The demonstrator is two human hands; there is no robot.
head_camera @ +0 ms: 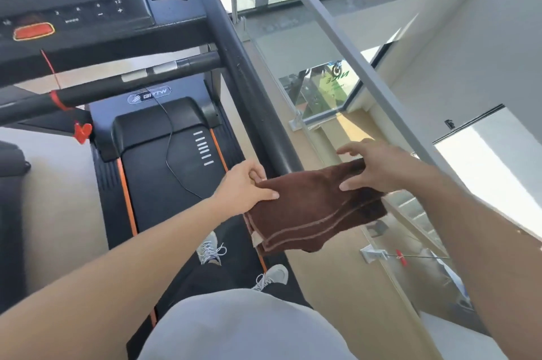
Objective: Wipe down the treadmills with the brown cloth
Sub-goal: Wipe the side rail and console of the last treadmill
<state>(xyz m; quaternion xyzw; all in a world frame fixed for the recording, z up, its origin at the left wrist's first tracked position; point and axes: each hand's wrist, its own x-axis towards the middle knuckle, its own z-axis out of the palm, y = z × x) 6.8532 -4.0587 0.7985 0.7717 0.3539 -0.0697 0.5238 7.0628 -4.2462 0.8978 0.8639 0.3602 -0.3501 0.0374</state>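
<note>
A folded brown cloth (313,207) lies over the near end of the treadmill's right handrail (243,78). My left hand (246,183) pinches the cloth's left edge between thumb and curled fingers. My right hand (378,166) rests on the cloth's right side with fingers spread and fairly straight. The black treadmill belt (164,177) runs below, with my two feet on it. The console (73,7) with a red stop button sits at the upper left.
A glass barrier with a grey metal rail (337,37) stands just right of the handrail, with a drop to a lower floor behind it. A red safety clip (82,130) and a thin black cord hang over the belt. Another machine's dark edge (11,183) lies at the left.
</note>
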